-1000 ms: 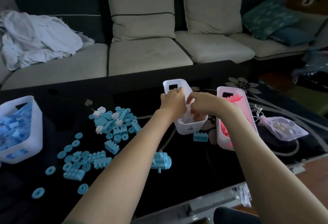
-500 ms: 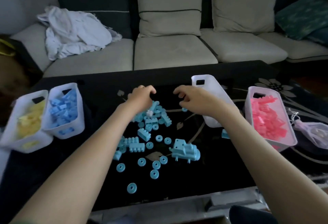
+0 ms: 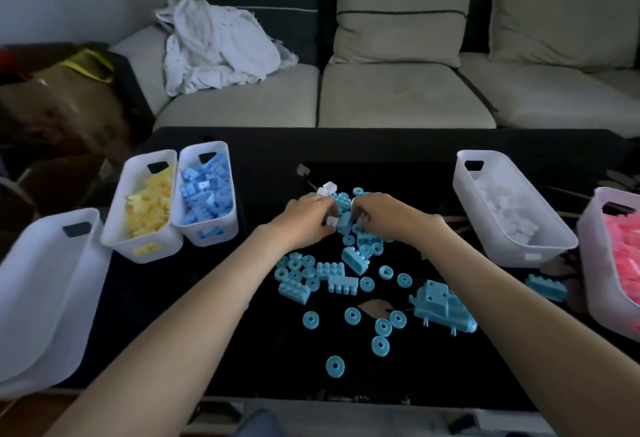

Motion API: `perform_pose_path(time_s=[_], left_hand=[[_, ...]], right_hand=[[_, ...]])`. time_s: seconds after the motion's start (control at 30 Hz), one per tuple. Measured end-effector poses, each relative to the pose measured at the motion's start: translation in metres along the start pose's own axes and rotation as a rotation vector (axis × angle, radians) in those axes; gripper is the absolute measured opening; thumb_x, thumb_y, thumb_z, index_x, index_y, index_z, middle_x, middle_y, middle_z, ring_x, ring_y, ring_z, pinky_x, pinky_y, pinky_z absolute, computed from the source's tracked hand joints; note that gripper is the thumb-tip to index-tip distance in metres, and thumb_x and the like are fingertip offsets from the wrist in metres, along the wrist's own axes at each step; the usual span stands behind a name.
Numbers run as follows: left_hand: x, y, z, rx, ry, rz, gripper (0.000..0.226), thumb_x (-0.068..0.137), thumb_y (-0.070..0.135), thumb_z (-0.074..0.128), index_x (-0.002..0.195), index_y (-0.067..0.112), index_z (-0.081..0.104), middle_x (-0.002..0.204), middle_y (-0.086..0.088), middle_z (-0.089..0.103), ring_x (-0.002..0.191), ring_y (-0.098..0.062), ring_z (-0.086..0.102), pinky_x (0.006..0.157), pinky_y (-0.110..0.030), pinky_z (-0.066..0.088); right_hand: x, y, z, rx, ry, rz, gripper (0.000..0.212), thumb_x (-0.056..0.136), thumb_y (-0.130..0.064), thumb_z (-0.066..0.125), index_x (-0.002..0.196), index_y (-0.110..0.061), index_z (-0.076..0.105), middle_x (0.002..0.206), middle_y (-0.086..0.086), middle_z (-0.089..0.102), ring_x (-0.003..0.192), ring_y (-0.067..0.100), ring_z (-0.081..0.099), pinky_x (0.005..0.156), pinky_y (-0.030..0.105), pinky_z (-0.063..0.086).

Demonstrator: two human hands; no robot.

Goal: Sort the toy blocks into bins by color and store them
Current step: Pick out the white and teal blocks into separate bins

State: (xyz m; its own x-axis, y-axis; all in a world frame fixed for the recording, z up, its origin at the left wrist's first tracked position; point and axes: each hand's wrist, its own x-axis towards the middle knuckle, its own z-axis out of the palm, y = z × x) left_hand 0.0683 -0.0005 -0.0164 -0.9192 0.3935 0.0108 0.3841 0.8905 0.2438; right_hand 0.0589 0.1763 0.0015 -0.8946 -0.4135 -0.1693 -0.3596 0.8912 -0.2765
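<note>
Both hands at 12 o'clock end of teal block pile [image 3: 353, 260]; left hand [image 3: 304, 220] pinches small white block [image 3: 331, 221]; right hand [image 3: 379, 211] fingers curled into pile, grip cannot be told; loose white block [image 3: 327, 189] at 12 o'clock of left hand; white-block bin [image 3: 535, 253] lies at 3 o'clock, long axis 11-to-5; right hand nearer, likely carrier

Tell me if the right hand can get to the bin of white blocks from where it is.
Probably yes. The right hand is at the teal pile, and the white-block bin stands open-topped to its right, with only bare black table between them.
</note>
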Motion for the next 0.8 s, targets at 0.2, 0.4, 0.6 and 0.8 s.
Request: perform_pose_path(time_s=[0.2, 0.4, 0.6, 0.8], left_hand=[[0.005, -0.006, -0.005, -0.080, 0.026, 0.078, 0.017, 0.088, 0.033, 0.061, 0.100, 0.021, 0.055, 0.103, 0.005, 0.047, 0.106, -0.016, 0.043, 0.087, -0.031, 0.041], [0.013, -0.017, -0.030, -0.300, 0.178, -0.058, 0.012, 0.085, 0.029, 0.057, 0.082, 0.020, 0.050, 0.093, 0.007, 0.053, 0.082, -0.015, 0.055, 0.063, -0.026, 0.043], [0.034, -0.027, -0.041, -0.205, 0.131, -0.290, 0.019, 0.094, 0.023, 0.042, 0.106, 0.010, 0.048, 0.091, -0.006, 0.056, 0.070, -0.015, 0.052, 0.052, -0.027, 0.038], [0.047, -0.026, -0.021, -0.181, 0.056, -0.208, 0.033, 0.098, 0.021, 0.031, 0.124, 0.024, 0.051, 0.121, -0.009, 0.048, 0.093, -0.017, 0.048, 0.074, -0.029, 0.039]], right_hand=[[0.002, 0.004, -0.008, 0.097, 0.024, -0.038, 0.011, 0.088, -0.018, 0.049, 0.097, -0.024, 0.052, 0.099, -0.005, 0.043, 0.086, 0.012, 0.049, 0.067, 0.023, 0.038], [0.020, 0.010, -0.024, 0.209, 0.149, 0.035, 0.010, 0.094, -0.027, 0.051, 0.095, -0.017, 0.049, 0.091, -0.006, 0.042, 0.075, 0.007, 0.053, 0.059, 0.020, 0.039], [0.025, 0.012, -0.011, 0.114, 0.021, -0.040, 0.016, 0.093, -0.022, 0.053, 0.108, -0.019, 0.050, 0.107, -0.001, 0.051, 0.088, 0.014, 0.052, 0.072, 0.028, 0.044], [0.034, 0.012, 0.000, -0.154, -0.010, -0.132, 0.018, 0.095, -0.009, 0.045, 0.113, -0.010, 0.049, 0.109, 0.004, 0.040, 0.091, 0.016, 0.042, 0.074, 0.029, 0.037]])
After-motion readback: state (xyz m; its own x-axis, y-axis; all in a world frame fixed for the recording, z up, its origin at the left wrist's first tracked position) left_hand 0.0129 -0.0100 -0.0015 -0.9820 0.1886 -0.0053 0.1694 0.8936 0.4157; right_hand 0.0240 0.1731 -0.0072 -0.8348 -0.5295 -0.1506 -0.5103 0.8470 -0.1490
